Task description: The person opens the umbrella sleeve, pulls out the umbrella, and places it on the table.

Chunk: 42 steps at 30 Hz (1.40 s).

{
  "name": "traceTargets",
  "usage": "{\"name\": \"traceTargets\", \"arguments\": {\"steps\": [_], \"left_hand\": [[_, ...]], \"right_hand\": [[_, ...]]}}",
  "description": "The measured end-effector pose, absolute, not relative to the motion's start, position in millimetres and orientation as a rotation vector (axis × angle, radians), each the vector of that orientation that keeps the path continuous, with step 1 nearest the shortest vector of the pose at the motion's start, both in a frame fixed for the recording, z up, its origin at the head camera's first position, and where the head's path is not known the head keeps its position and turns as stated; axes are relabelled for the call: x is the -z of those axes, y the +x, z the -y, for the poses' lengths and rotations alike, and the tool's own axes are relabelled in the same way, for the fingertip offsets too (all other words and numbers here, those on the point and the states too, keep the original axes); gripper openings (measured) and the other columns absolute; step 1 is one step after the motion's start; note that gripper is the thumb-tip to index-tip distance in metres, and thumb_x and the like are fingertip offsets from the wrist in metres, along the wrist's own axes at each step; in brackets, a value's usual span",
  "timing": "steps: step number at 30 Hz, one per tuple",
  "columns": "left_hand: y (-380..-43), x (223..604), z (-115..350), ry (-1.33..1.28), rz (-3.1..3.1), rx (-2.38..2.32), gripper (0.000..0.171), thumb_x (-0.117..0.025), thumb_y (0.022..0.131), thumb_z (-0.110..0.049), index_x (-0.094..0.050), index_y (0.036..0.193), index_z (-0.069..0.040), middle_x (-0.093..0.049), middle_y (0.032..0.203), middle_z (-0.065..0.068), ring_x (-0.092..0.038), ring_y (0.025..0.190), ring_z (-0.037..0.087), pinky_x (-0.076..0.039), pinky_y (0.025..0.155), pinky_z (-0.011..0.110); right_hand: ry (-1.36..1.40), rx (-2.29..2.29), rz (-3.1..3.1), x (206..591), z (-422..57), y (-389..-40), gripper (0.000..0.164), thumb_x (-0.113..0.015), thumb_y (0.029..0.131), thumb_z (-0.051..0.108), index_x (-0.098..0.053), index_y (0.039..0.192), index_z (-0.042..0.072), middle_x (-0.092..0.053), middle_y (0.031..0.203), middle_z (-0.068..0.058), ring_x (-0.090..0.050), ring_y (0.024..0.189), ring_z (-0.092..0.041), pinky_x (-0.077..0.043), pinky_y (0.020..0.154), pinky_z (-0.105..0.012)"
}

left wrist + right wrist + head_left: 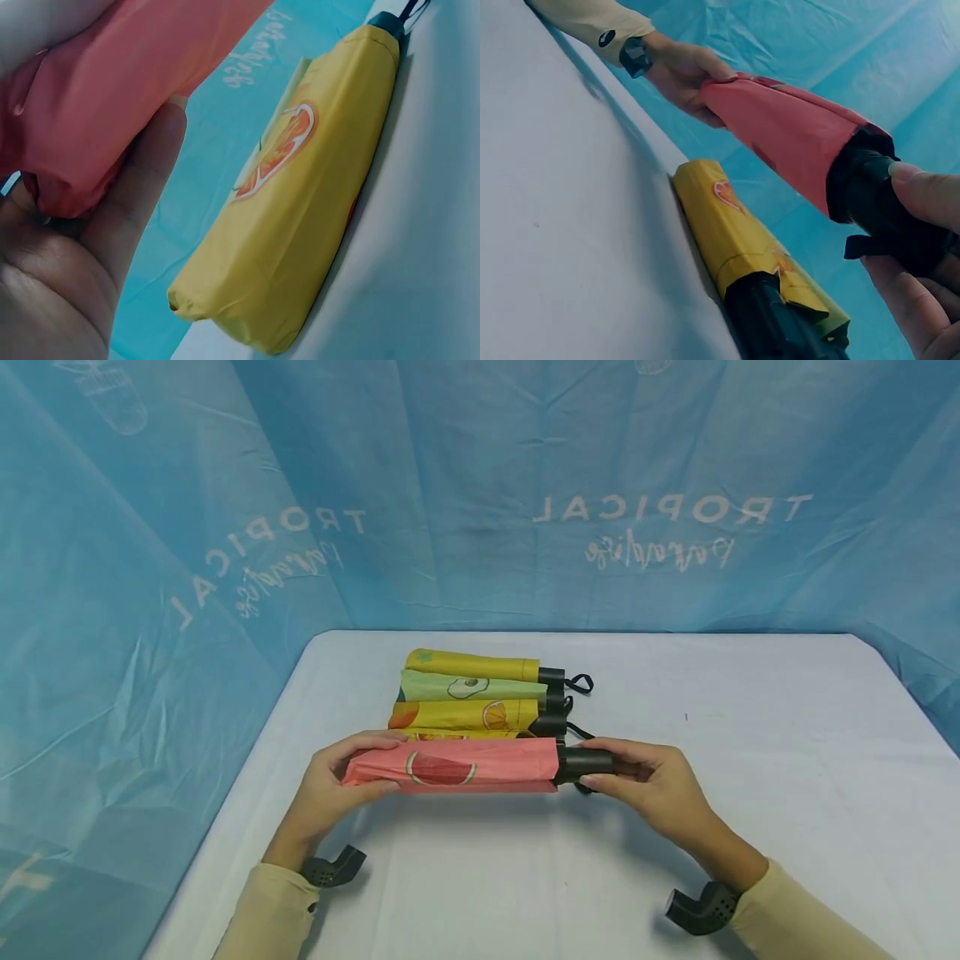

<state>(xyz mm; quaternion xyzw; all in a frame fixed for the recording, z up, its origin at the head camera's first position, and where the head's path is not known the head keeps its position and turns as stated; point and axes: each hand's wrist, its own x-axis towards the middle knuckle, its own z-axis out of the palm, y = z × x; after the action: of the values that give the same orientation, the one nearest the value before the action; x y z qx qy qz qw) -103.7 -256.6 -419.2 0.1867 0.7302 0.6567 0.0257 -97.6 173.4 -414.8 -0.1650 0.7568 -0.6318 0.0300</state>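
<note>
A folded pink umbrella (495, 768) with a watermelon print is held level above the white table by both hands. The left hand (337, 777) grips its cloth end, thumb in front and fingers behind. At the other end the right hand (652, 781) pinches the black handle (877, 195) between thumb and fingers. Just beyond lies a row of folded umbrellas: a yellow one with orange slices (300, 195), partly hidden by the pink one, then another yellow umbrella (457, 716), a green avocado-print umbrella (495, 687) and a plain yellow umbrella (480, 666) farthest back.
The white table (750, 760) reaches to a blue curtain (480, 527) with mirrored lettering at the back and left. Black handles with wrist loops (581, 683) point right from the row. A black device (705, 908) is strapped on each wrist.
</note>
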Motion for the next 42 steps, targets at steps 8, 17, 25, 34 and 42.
{"name": "traceTargets", "arguments": {"steps": [8, 17, 25, 34, 42], "left_hand": [[-103, 421, 261, 0.576, -2.248, -2.039, 0.05, -0.076, 0.085, 0.012, -0.062, 0.132, 0.002, -0.057, 0.142, 0.015, -0.049, 0.136, 0.029, -0.056, 0.095, 0.035], [-101, 420, 263, 0.576, -2.257, -2.052, 0.05, -0.075, 0.085, 0.012, -0.061, 0.132, 0.003, -0.058, 0.141, 0.016, -0.048, 0.137, 0.029, -0.057, 0.094, 0.035], [-102, 419, 265, 0.56, -2.279, -2.064, 0.048, -0.074, 0.086, 0.012, -0.061, 0.131, 0.004, -0.058, 0.141, 0.016, -0.05, 0.135, 0.03, -0.057, 0.093, 0.035], [-101, 421, 268, 0.542, -2.332, -2.047, 0.046, -0.074, 0.087, 0.011, -0.063, 0.131, 0.002, -0.06, 0.139, 0.014, -0.052, 0.132, 0.027, -0.057, 0.092, 0.032], [-101, 420, 270, 0.54, -2.304, -2.079, 0.048, -0.073, 0.086, 0.013, -0.061, 0.131, 0.004, -0.06, 0.139, 0.015, -0.052, 0.133, 0.028, -0.058, 0.092, 0.032]], "right_hand": [[-0.423, 1.973, -2.3, 417, -188, -93, 0.043, -0.083, 0.086, 0.009, -0.071, 0.127, 0.004, -0.071, 0.12, -0.016, -0.075, 0.095, -0.023, -0.062, 0.075, -0.033], [-0.426, 1.993, -2.269, 416, -194, -92, 0.044, -0.082, 0.087, 0.007, -0.069, 0.129, 0.002, -0.071, 0.122, -0.014, -0.074, 0.1, -0.024, -0.062, 0.076, -0.034], [-0.476, 2.035, -2.281, 411, -201, -91, 0.043, -0.08, 0.087, -0.001, -0.068, 0.128, -0.003, -0.073, 0.118, -0.01, -0.074, 0.099, -0.023, -0.062, 0.076, -0.033], [-0.498, 2.042, -2.276, 408, -213, -94, 0.042, -0.079, 0.087, -0.001, -0.067, 0.127, -0.004, -0.072, 0.122, -0.011, -0.074, 0.099, -0.022, -0.062, 0.075, -0.032], [-0.476, 2.06, -2.261, 407, -222, -94, 0.042, -0.078, 0.088, -0.001, -0.066, 0.128, -0.005, -0.071, 0.123, -0.011, -0.074, 0.098, -0.02, -0.061, 0.073, -0.03]]}}
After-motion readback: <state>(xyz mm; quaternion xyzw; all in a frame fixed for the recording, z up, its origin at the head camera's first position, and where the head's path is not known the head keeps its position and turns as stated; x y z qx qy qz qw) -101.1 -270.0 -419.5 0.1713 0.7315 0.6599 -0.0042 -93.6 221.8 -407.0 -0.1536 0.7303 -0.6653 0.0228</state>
